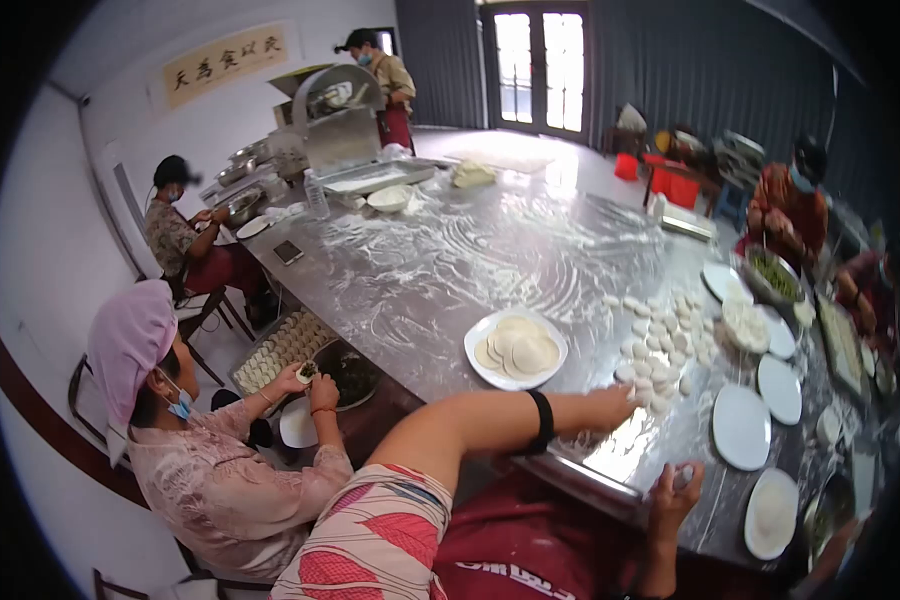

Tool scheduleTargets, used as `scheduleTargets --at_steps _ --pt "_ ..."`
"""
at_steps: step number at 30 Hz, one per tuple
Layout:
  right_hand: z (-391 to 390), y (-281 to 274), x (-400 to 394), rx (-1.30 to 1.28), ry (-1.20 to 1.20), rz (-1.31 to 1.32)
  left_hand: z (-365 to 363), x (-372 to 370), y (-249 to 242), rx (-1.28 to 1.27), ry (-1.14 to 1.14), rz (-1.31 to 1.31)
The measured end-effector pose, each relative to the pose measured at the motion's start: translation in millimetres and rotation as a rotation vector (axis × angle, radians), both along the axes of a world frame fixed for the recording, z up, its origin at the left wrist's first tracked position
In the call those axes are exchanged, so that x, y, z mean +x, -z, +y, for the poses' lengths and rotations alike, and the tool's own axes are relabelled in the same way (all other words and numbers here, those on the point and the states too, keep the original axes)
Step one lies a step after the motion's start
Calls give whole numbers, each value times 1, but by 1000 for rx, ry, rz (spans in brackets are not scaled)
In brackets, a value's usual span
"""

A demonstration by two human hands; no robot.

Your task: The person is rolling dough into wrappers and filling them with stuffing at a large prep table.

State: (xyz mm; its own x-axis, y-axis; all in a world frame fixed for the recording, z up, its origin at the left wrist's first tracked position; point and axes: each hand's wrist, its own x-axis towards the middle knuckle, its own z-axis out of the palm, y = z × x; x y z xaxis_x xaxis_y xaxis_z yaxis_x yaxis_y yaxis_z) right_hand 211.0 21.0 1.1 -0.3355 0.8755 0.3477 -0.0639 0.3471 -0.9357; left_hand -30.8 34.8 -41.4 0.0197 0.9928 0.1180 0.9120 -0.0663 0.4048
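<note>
My left hand (pixel 608 408) reaches across the metal table, its fingertips at the edge of a cluster of small flattened dough pieces (pixel 660 345). Its fingers are too small and partly hidden, so I cannot see whether a dough piece is between them. By the table's front edge, my right hand (pixel 670 497) is closed around a rolling pin (pixel 683 476), of which only a pale end shows. A white plate (pixel 475 352) with a stack of round dough wrappers (pixel 520 350) sits beyond my left forearm.
The floury metal table (pixel 420 270) stretches away, with a dough lump (pixel 473 174) and a phone (pixel 288 252) on it. White plates (pixel 741 428) stand at the right. A person in a pink cap (pixel 130 340) fills a wrapper near a dumpling tray (pixel 290 345). Other people work around the table.
</note>
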Motion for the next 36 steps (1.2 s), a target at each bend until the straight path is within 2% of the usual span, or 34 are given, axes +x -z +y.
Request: scheduleTargets --at_steps 1,3,4,6,7,8,11,14,17,20,23,24,25,27,30,33,36 --pt "7 12 1 61 -2 -8 -9 16 -15 -52 -43 69" --pt "7 13 1 69 -4 -20 -2 24 1 -42 -202 -112" --pt "8 14 1 80 -3 -18 -19 31 -29 -49 -196 -70" --pt "6 15 1 89 3 -17 -22 26 -38 -3 -90 86" --pt "5 15 1 62 -10 -9 -23 25 -38 17 -35 158" --pt "4 13 1 36 -22 -4 -19 22 -28 147 -48 191" --pt "1 9 0 40 -12 -14 -4 12 -15 102 -78 212" --pt "1 6 -1 49 -3 -32 -3 8 -11 105 -144 123" --pt "3 12 1 63 6 -41 -22 7 -38 -56 -155 -4" --pt "2 11 0 67 26 -48 -19 0 -27 -46 -204 -77" --pt "-2 5 0 31 41 -77 -28 11 -31 -90 -102 -320" --pt "-2 5 0 15 43 -91 -32 18 -26 -173 -109 -524" --pt "0 8 0 34 31 -76 -37 23 -25 -225 -65 -539" --pt "6 13 0 78 12 -44 -47 33 -32 -227 -53 -349" --pt "7 9 -2 52 -2 -40 -50 35 -37 -228 -61 -328" --pt "3 -6 -7 15 29 -69 -37 38 -19 -194 -45 -212" --pt "26 -4 -20 76 -20 -72 -40 41 -26 -170 80 -227"
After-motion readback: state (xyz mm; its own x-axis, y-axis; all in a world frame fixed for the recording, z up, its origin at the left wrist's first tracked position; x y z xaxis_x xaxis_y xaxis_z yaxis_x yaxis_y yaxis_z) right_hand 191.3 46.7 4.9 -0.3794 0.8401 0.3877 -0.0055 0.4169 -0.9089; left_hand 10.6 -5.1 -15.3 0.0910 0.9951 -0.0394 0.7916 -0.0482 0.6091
